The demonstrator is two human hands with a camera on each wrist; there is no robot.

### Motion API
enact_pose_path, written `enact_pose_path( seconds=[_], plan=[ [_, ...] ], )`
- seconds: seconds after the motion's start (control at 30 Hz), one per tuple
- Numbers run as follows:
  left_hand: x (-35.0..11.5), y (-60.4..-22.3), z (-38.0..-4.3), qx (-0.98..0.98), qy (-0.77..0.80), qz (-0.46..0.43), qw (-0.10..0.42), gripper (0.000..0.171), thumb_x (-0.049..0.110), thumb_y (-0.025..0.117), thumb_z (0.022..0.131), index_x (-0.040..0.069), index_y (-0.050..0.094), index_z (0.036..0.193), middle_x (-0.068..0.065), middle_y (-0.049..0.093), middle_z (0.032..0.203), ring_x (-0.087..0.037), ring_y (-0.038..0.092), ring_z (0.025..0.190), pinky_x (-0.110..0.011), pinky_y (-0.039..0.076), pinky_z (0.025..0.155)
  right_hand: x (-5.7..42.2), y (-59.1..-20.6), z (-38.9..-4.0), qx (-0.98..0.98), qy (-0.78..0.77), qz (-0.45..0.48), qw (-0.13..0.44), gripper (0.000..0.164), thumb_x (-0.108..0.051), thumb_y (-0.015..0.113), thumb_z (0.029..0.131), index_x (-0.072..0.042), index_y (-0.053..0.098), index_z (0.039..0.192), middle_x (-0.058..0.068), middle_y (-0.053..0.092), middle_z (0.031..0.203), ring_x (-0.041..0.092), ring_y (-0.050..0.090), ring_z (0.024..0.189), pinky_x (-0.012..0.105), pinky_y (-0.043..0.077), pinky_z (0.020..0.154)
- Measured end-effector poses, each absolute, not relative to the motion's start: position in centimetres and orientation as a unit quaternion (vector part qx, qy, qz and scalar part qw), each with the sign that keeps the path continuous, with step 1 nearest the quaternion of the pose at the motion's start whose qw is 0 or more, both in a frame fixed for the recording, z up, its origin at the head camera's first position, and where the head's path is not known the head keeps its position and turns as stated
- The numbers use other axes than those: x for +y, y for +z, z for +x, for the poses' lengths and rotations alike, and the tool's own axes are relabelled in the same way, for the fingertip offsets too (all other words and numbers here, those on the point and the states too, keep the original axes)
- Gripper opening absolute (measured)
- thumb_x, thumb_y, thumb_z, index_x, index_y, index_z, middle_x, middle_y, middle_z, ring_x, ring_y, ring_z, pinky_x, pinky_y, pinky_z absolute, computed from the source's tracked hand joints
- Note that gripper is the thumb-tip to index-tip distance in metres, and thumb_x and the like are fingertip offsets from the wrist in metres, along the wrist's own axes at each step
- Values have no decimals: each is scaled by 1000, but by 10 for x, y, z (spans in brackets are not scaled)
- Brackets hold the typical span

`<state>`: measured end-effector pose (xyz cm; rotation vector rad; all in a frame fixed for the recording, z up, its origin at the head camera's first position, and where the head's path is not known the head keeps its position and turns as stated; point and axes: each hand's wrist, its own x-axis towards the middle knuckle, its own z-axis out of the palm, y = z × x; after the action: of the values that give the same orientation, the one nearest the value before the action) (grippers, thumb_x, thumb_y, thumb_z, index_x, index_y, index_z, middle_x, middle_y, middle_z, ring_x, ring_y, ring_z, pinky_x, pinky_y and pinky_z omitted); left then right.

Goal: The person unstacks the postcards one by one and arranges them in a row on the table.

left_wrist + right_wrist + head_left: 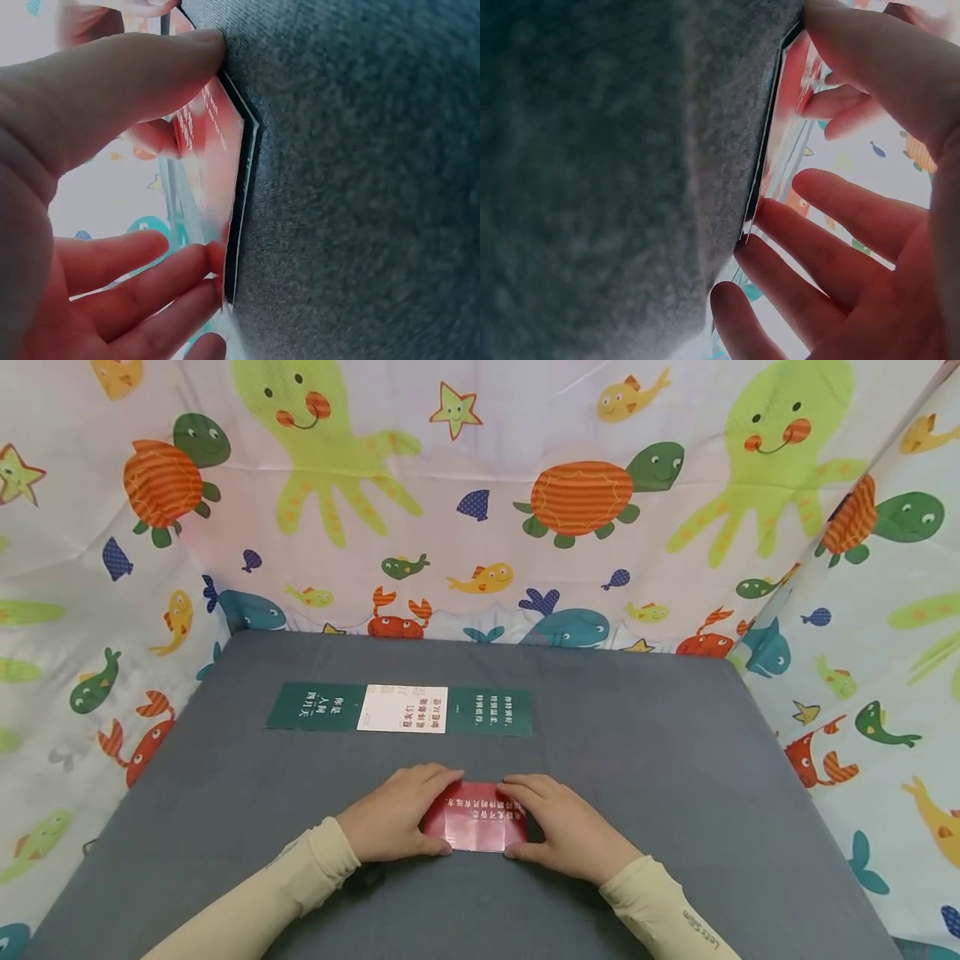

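Observation:
A red card (478, 827) with white lettering lies on the grey tabletop, close to the person. My left hand (393, 814) holds its left end, thumb at the near edge and fingers at the far edge. At the opposite end my right hand (566, 827) grips it the same way. Dark and pale layers show under the card's red face (225, 161) in the left wrist view. The right wrist view has fingertips (761, 214) right at the card's edge. Both hands partly hide the ends of the card.
Beyond the hands, a green card (315, 706), a cream card (402, 708) and another green card (489, 712) form a row with printed text. Cloth curtains (465, 468) with sea animals enclose the back and sides of the grey table (637, 735).

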<state>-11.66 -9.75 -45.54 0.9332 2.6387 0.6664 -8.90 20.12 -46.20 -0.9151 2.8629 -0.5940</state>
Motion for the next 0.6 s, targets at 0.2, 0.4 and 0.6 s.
enact_pose_path(
  seconds=[0.2,0.4,0.6],
  plan=[
    [-95,-455,-121,907,238,324,126,100,45,95,78,12,49,161,-4,58,152,-24,54,138,-53,47,120,204,-459,-91,930,-203,-304,31,80,-44,92,86,-17,60,154,0,61,153,23,59,141,48,54,116],
    [-85,-445,-131,902,233,346,108,102,47,95,77,11,49,160,-5,60,149,-23,56,136,-52,45,120,214,-451,-96,932,-218,-289,29,83,-42,93,85,-19,58,156,-2,59,157,22,57,144,47,54,116],
    [-50,-437,-160,906,204,358,99,101,53,93,79,14,49,161,-5,59,151,-24,56,134,-48,51,116,240,-439,-116,938,-227,-259,37,85,-34,94,83,-19,56,157,0,58,156,24,53,143,49,54,116]
  ],
)
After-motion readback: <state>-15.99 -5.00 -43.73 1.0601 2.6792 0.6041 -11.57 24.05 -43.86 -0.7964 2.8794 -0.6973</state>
